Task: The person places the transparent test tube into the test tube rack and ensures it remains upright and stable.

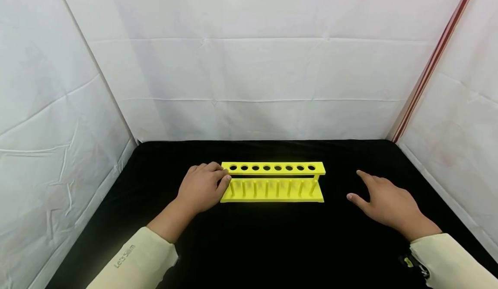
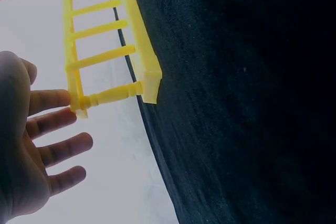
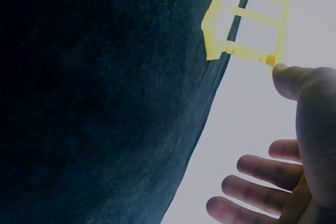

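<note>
A yellow test tube rack [image 1: 272, 197] stands upright on the black cloth, with a row of round holes in its top bar and a row of pegs on its base. At the rack's left end is my left hand [image 1: 204, 185], covering part of that end. In the left wrist view, the left hand's fingers [image 2: 65, 148] are spread and fairly straight, with fingertips at the end of the top bar; contact is hard to judge. My right hand [image 1: 391, 202] hovers to the right of the rack, apart from it, thumb and fingers spread, holding nothing.
Black cloth [image 1: 272, 245] covers the table. White sheets [image 1: 264, 68] hang behind it and at both sides. A red strip [image 1: 435, 59] runs down the right back corner. A dark band with a yellow-green spot [image 1: 408, 261] shows at the right cuff.
</note>
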